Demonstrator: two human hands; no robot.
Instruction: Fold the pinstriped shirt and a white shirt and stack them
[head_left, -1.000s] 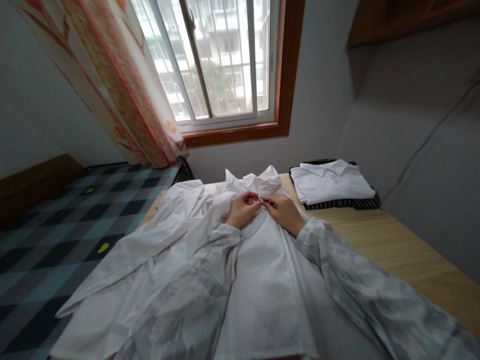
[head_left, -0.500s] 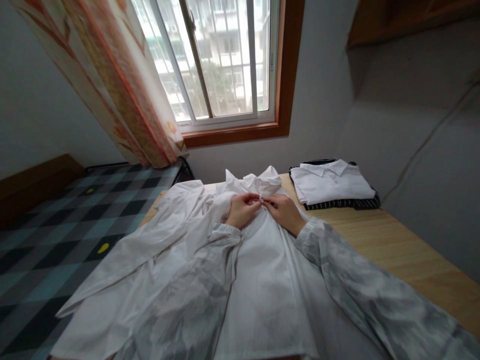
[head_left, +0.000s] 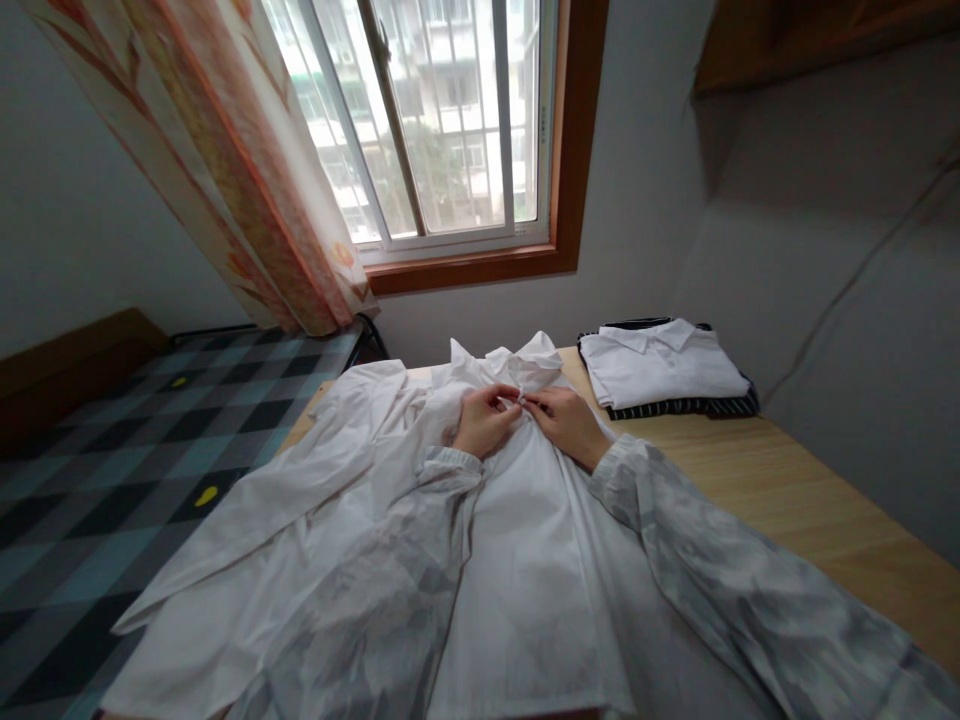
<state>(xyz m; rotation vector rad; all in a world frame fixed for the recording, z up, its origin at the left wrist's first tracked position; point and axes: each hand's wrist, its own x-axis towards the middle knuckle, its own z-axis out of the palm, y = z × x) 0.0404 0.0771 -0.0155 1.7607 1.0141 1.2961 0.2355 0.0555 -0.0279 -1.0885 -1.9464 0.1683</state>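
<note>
A white shirt (head_left: 525,560) lies spread flat on a wooden table (head_left: 787,490), collar toward the window. My left hand (head_left: 484,418) and my right hand (head_left: 568,424) meet just below the collar (head_left: 517,362), both pinching the shirt's front placket where the two edges join. The fingertips touch each other over a small spot of fabric; any button there is too small to make out. The shirt's left sleeve (head_left: 300,480) trails off over the table's left edge.
A folded white shirt (head_left: 664,368) rests on a dark striped folded garment (head_left: 690,408) at the table's far right corner. A bed with a checked cover (head_left: 112,450) stands to the left. A window (head_left: 442,120) and patterned curtain (head_left: 247,170) are behind.
</note>
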